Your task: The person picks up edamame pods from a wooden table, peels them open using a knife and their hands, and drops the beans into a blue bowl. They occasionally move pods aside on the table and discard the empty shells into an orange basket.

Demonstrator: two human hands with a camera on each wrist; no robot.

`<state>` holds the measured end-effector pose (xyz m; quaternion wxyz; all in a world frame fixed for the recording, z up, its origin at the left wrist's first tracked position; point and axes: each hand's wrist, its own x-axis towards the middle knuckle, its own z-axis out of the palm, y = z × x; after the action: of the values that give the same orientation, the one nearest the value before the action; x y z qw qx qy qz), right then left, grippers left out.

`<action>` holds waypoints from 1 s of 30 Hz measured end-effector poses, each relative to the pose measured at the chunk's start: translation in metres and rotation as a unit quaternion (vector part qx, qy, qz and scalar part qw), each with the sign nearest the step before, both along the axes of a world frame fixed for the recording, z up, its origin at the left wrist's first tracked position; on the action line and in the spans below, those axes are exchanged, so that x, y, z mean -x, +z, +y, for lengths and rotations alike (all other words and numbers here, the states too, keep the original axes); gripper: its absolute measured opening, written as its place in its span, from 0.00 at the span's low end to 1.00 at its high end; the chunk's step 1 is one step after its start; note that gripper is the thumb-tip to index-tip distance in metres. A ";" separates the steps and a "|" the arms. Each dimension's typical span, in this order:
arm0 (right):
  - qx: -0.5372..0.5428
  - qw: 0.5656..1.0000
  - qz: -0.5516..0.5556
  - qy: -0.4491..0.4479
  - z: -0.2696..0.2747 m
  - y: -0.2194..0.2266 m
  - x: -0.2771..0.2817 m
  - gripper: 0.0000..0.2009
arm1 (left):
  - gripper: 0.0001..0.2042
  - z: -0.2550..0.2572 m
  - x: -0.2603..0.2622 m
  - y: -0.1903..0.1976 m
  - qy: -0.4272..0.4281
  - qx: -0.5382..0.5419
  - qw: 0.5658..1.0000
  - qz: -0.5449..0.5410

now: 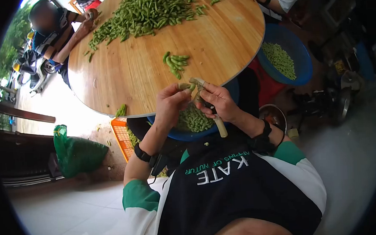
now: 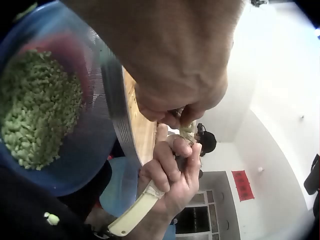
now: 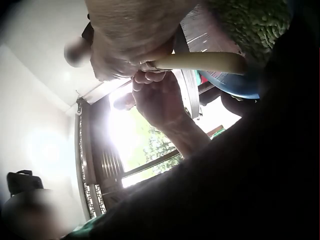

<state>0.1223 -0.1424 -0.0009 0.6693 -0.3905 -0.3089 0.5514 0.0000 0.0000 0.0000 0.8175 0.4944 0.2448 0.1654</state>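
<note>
My left hand (image 1: 169, 105) pinches a green bean pod (image 1: 192, 87) between thumb and fingertips, close above the table's near edge. Beside it, my right hand (image 1: 221, 103) grips a small knife by its cream handle (image 1: 220, 127), which sticks out below the fist toward my body; the working end is hidden by the fingers. The fingertips of both hands meet at the pod. In the left wrist view, the handle (image 2: 137, 212) slants down from the curled fingers. Under the hands, a blue basin (image 2: 92, 160) holds shelled green beans (image 2: 37, 115).
A few pods (image 1: 176, 63) lie on the round wooden table (image 1: 218, 43), with a large pod heap (image 1: 148, 15) farther back. Another blue basin (image 1: 306, 64) of beans stands right. An orange crate (image 1: 120, 136) and green bag (image 1: 81, 153) are left. Other people sit around the table.
</note>
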 end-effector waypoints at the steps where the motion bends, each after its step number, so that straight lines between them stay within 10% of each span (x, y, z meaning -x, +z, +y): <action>1: 0.004 1.000 0.010 0.001 -0.003 0.004 0.000 0.23 | 0.06 -0.004 -0.002 0.000 0.004 0.009 1.000 -0.017; 18: 0.011 0.999 0.011 -0.035 0.001 -0.007 0.008 0.16 | 0.05 -0.008 0.003 -0.017 0.038 -0.092 0.992 -0.076; 21: 0.006 0.999 0.004 -0.044 0.001 -0.010 0.006 0.14 | 0.09 -0.001 0.003 -0.023 0.019 -0.018 0.995 -0.092; 23: -0.006 0.998 0.062 0.015 -0.001 -0.011 -0.001 0.12 | 0.10 0.011 0.007 -0.025 -0.145 0.224 0.950 -0.163; 27: 0.015 0.993 0.113 0.020 -0.007 -0.010 -0.004 0.11 | 0.10 0.003 0.006 -0.024 -0.168 0.280 0.932 -0.156; 29: 0.055 0.988 0.144 0.027 -0.009 -0.008 -0.006 0.11 | 0.08 -0.008 0.006 -0.015 -0.024 -0.130 0.990 -0.049; 30: 0.056 0.987 0.146 0.025 -0.009 -0.008 -0.006 0.11 | 0.08 -0.008 0.002 -0.016 0.012 -0.381 0.921 -0.083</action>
<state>0.1280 -0.1518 -0.0091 0.6704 -0.3349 -0.1867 0.6353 -0.0016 -0.0075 -0.0155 0.5827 0.7501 0.1007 0.2961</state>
